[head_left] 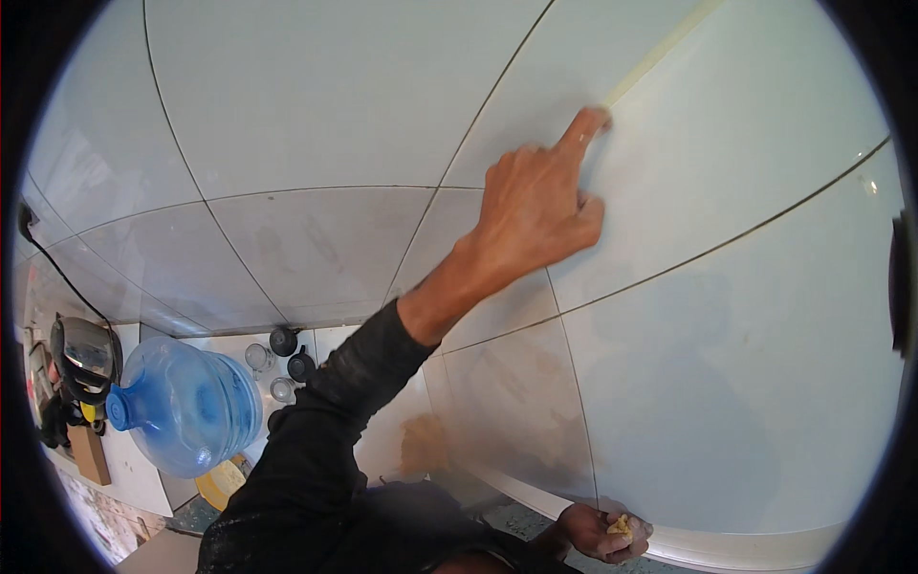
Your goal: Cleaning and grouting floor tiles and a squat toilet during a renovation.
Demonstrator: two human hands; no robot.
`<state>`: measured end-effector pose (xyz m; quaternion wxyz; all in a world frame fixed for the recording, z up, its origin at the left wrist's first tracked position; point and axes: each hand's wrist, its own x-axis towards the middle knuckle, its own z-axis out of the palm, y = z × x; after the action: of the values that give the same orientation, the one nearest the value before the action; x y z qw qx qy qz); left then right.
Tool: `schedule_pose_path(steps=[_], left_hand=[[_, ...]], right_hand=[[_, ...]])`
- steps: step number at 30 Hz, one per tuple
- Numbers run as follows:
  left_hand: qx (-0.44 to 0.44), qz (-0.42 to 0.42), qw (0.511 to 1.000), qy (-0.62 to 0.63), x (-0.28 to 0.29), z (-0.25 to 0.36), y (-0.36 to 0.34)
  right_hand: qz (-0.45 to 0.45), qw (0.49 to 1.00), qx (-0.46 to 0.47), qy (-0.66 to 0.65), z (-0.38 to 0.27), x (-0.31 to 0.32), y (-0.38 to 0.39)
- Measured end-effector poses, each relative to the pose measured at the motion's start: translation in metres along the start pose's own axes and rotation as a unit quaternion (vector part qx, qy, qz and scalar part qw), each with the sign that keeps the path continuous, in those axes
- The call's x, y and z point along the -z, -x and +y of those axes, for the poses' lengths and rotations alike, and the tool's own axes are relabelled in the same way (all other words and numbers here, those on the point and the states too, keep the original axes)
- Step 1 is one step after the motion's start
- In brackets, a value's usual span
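My left hand [545,196] reaches up to the white tiled wall [316,105], its index finger stretched out. The fingertip touches the lower end of a pale yellow strip [660,62] that runs along the inner corner where two tiled walls meet. The thumb stands apart from the index finger, the other fingers are curled, and nothing shows in this hand. Low down, by the bottom of the right wall, my right hand [585,531] is closed around a small yellowish lump [621,526]. I cannot tell what the lump is made of.
At the left, a big blue water bottle [196,407] lies on a white counter [139,474]. Near it are a kettle [86,354], a cardboard box [89,454], glass cups [258,357], small black pots [301,365] and a yellow bowl [220,483]. A dark object [899,287] is on the right wall.
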<state>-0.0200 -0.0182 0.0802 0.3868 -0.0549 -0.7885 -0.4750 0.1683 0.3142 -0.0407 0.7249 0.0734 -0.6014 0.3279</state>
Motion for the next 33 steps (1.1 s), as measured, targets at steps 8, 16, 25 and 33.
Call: schedule_pose_path(steps=[8, 16, 25, 33], left_hand=[[0.153, 0.006, 0.986, 0.072, -0.016, -0.033, 0.159], [0.403, -0.272, 0.842, 0.232, -0.013, -0.055, 0.37], [0.514, -0.363, 0.646, 0.433, 0.068, -0.009, 0.419], [0.521, -0.336, 0.737, 0.269, 0.094, -0.035, 0.506]], right_hand=[[-0.01, 0.997, 0.075, -0.019, 0.004, -0.009, 0.003], [-0.048, 0.993, 0.045, -0.097, -0.031, -0.026, -0.006], [-0.38, 0.919, 0.015, -0.104, -0.094, 0.033, 0.041], [-0.775, 0.528, -0.306, -0.165, -0.115, 0.116, 0.197]])
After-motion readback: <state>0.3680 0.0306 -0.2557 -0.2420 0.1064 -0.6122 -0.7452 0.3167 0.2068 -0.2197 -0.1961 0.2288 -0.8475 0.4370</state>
